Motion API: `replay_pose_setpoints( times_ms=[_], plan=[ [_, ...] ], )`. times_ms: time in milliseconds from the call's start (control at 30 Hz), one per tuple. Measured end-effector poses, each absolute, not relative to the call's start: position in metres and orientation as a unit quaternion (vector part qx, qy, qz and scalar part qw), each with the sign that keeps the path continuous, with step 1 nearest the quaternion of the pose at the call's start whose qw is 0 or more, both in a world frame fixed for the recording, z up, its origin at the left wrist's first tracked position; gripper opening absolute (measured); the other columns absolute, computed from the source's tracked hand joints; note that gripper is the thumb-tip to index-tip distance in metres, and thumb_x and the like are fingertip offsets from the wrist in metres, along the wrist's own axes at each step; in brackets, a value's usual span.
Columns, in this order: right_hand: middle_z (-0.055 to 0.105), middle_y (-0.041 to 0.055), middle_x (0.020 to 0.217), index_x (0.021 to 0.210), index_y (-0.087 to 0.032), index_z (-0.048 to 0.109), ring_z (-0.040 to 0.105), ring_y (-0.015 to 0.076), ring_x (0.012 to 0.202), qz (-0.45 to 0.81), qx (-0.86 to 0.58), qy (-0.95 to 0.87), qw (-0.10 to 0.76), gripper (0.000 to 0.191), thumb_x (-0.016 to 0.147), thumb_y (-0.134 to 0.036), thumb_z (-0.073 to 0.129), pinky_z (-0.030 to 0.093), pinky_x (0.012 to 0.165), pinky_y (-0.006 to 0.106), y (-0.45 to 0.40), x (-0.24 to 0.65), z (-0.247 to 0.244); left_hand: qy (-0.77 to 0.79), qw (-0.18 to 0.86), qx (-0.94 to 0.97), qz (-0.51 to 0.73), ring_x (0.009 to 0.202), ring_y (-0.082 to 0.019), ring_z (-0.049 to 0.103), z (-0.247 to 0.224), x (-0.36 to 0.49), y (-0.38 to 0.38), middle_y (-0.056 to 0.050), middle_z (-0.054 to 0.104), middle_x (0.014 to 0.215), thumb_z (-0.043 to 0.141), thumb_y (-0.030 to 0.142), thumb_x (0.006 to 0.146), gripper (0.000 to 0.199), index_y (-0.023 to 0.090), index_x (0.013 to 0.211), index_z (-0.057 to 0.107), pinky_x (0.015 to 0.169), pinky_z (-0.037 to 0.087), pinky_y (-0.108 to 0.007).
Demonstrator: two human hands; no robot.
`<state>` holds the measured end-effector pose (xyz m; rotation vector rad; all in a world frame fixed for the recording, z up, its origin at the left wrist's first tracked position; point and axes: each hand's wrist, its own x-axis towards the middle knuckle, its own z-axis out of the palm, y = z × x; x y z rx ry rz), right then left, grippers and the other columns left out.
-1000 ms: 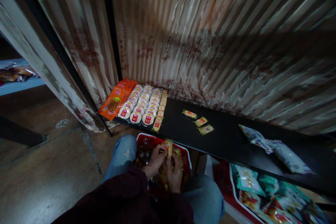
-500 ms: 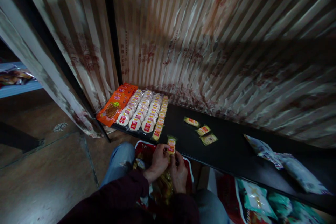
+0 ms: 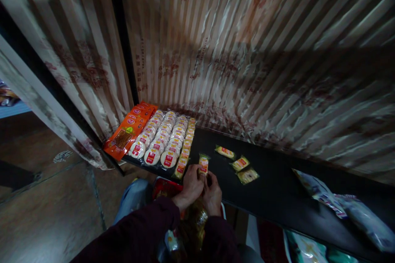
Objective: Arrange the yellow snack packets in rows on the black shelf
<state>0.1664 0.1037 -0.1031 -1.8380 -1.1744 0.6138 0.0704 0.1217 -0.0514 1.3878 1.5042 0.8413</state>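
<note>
Both hands meet over the front edge of the black shelf [image 3: 271, 191]. My left hand [image 3: 191, 184] and my right hand [image 3: 212, 194] pinch the lower end of a small yellow wrapped snack [image 3: 203, 164], which stands up between their fingertips. Left of them lie rows of round white wrapped crackers [image 3: 160, 144], with a column of small yellow packets [image 3: 185, 152] along their right side. Three loose packets rest to the right, one of them a yellow packet [image 3: 224, 151] with a red label.
An orange snack bag [image 3: 131, 129] lies at the shelf's left end beside a black post [image 3: 123, 37]. Striped curtain hangs behind. White-blue packages [image 3: 367, 218] lie at right. Below are a red basket [image 3: 163, 187] between my knees and green packages [image 3: 308, 248].
My hands, with the yellow snack between them, have come nearer the shelf edge and the column of yellow packets. The whole view has shifted slightly.
</note>
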Motion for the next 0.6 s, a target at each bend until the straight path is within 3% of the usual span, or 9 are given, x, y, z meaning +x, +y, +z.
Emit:
replay_pose_setpoints(
  times_ms=[167, 433, 600],
  plan=[
    [0.072, 0.0158, 0.100, 0.107, -0.014, 0.063, 0.068, 0.0273, 0.090, 0.230, -0.745, -0.480, 0.403, 0.053, 0.078, -0.053, 0.042, 0.050, 0.080, 0.036, 0.121, 0.171, -0.100, 0.623, 0.452, 0.557, 0.312, 0.110, -0.018, 0.059, -0.045, 0.078, 0.137, -0.011, 0.063, 0.120, 0.048, 0.012, 0.084, 0.034, 0.014, 0.116, 0.060, 0.099, 0.042, -0.026],
    [0.073, 0.0101, 0.100, 0.121, -0.019, 0.060, 0.067, 0.0240, 0.092, 0.232, -0.783, -0.485, 0.313, 0.045, 0.081, -0.036, 0.046, 0.048, 0.073, 0.031, 0.146, 0.178, -0.093, 0.640, 0.443, 0.562, 0.280, 0.122, -0.018, 0.054, -0.049, 0.091, 0.164, -0.011, 0.061, 0.130, 0.046, 0.014, 0.086, 0.040, 0.015, 0.125, 0.057, 0.106, 0.038, -0.026],
    [0.072, 0.0100, 0.108, 0.119, -0.019, 0.060, 0.067, 0.0234, 0.095, 0.245, -0.772, -0.488, 0.327, 0.046, 0.079, -0.033, 0.044, 0.048, 0.077, 0.031, 0.167, 0.182, -0.093, 0.646, 0.428, 0.576, 0.261, 0.124, -0.019, 0.054, -0.051, 0.100, 0.185, -0.012, 0.060, 0.132, 0.046, 0.016, 0.086, 0.042, 0.012, 0.127, 0.056, 0.108, 0.036, -0.026]
  ],
)
